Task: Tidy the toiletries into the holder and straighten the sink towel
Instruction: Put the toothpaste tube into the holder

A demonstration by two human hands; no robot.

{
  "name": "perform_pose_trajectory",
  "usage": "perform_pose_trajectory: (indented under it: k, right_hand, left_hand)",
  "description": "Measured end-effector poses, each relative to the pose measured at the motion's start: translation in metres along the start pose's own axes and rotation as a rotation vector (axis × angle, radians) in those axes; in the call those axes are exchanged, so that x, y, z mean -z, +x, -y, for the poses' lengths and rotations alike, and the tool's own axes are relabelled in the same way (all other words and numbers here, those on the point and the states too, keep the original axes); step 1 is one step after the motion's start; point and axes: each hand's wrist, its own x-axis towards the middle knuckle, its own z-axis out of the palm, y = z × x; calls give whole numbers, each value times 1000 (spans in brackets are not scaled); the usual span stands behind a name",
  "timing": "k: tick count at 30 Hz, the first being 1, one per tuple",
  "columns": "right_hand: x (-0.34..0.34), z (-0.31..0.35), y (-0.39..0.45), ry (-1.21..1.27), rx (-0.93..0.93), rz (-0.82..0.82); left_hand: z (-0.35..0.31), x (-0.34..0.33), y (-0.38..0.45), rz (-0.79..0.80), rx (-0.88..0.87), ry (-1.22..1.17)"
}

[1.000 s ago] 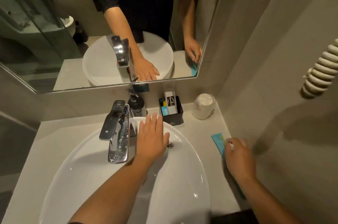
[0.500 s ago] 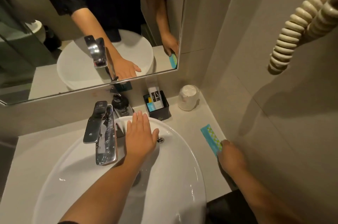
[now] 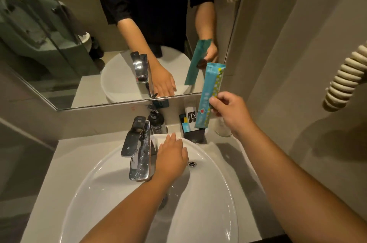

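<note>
My right hand (image 3: 231, 112) pinches a long blue toiletry packet (image 3: 210, 93) and holds it upright, its lower end just above the black holder (image 3: 195, 135) at the back of the counter. Several small packets stand in the holder. My left hand (image 3: 171, 156) lies flat, fingers apart, on the back rim of the white sink (image 3: 208, 193), beside the chrome tap (image 3: 138, 149). No towel shows in view.
A dark soap dispenser (image 3: 156, 121) stands behind the tap. A clear cup (image 3: 223, 127) sits right of the holder, partly behind my hand. The mirror (image 3: 99, 44) rises behind the counter. A coiled cord (image 3: 345, 80) hangs on the right wall.
My right hand has lifted the blue packet off the counter at the right and carried it up and left, over the holder. The left hand has stayed on the sink rim.
</note>
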Motion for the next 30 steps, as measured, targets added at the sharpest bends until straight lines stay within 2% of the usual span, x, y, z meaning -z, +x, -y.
perform_pose_trajectory:
  k: [4, 8, 11, 18, 30]
  right_hand:
    - [-27, -24, 28, -133, 31, 40]
    - [-35, -47, 32, -203, 11, 82]
    - [-37, -63, 32, -243, -15, 121]
    - [-37, -90, 41, -459, -82, 165]
    - [-38, -94, 46, -523, -111, 136]
  left_hand:
    - [-19, 13, 7, -26, 119, -104]
    - [-39, 24, 20, -237, 249, -357]
    - [-48, 29, 40, -298, 303, -492]
    - [-42, 21, 73, -219, 268, -460]
    - [-42, 19, 90, -179, 296, -361]
